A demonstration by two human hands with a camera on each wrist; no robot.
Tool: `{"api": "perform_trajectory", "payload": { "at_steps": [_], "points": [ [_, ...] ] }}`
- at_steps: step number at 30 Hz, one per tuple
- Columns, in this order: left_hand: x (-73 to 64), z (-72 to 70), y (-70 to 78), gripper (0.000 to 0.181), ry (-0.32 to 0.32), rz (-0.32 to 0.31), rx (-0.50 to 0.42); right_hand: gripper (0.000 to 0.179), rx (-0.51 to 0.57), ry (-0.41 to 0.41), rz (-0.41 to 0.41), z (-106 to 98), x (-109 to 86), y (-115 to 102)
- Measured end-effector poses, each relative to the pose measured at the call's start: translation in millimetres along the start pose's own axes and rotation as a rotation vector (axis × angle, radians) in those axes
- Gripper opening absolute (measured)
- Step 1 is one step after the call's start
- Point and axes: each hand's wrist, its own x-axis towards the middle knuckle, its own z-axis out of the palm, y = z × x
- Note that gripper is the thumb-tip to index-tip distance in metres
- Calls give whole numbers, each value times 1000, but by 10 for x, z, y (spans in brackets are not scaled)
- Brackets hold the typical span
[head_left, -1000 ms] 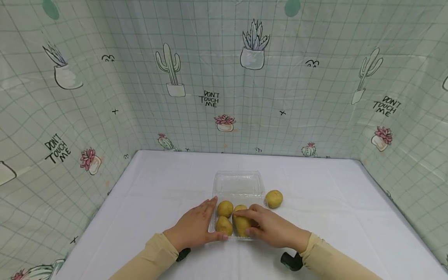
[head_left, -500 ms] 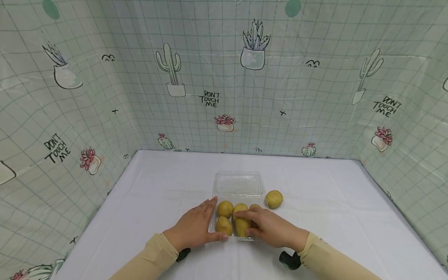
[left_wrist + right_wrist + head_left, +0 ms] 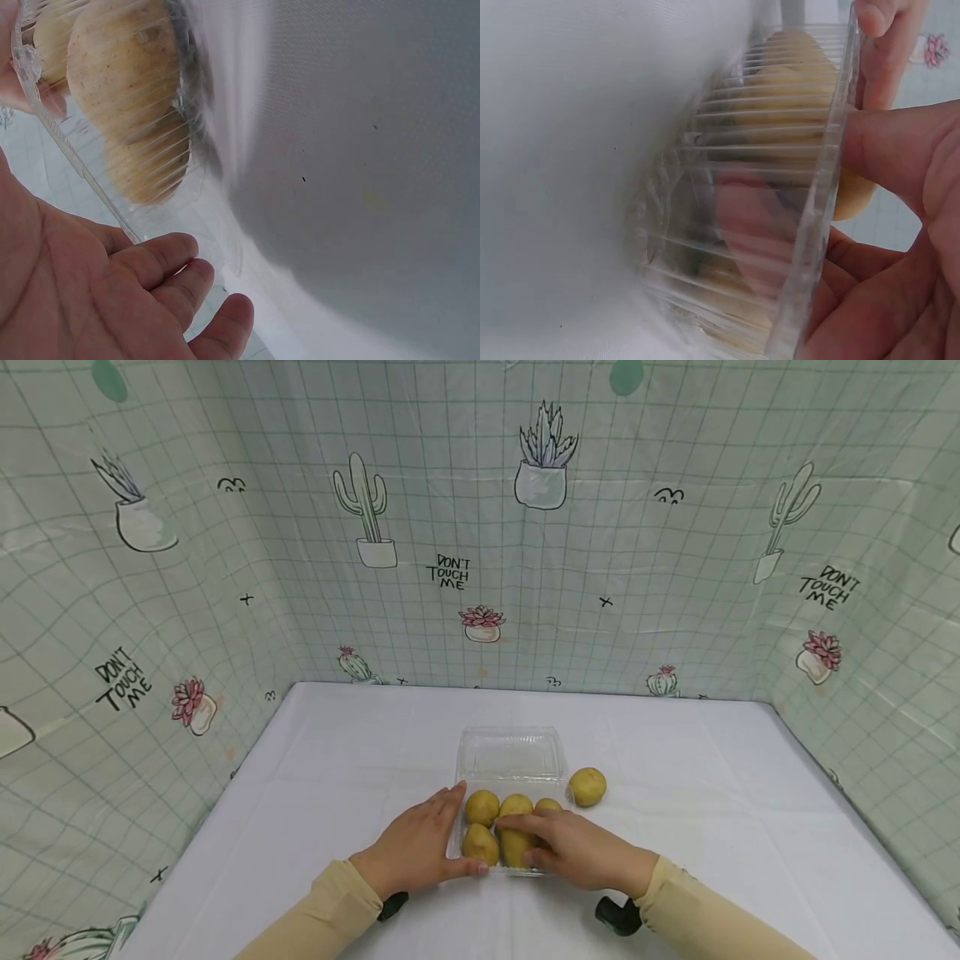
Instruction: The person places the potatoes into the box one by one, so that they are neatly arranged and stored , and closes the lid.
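Observation:
A clear plastic clamshell container [image 3: 510,753], lid folded back, holds several potatoes. My right hand [image 3: 588,852] reaches into its right half and holds the front middle potato [image 3: 517,850], index finger over the top and thumb at its near side. Through the ribbed wall in the right wrist view, other fingers show inside the container, beside the potatoes [image 3: 784,105]. My left hand [image 3: 416,843] rests along the container's left side, fingers fairly straight, thumb at the front rim. Behind my right hand, a potato [image 3: 548,805] is partly hidden.
One loose potato [image 3: 587,787] lies on the white tablecloth just right of the container. Patterned cloth walls [image 3: 600,552] enclose the table at the back and both sides. Dark wrist-camera parts [image 3: 618,916] hang under the wrists.
My right hand has shifted slightly, and more of the back right potato shows behind it. The back middle potato is a little more covered in front. My left hand keeps its place.

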Motion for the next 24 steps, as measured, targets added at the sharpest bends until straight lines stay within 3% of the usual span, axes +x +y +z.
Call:
{"api": "perform_trajectory", "payload": {
  "at_steps": [24],
  "points": [
    [7,-1,3,107,1,0,2,51,-11,10,13,18,-1,16]
  ]
}}
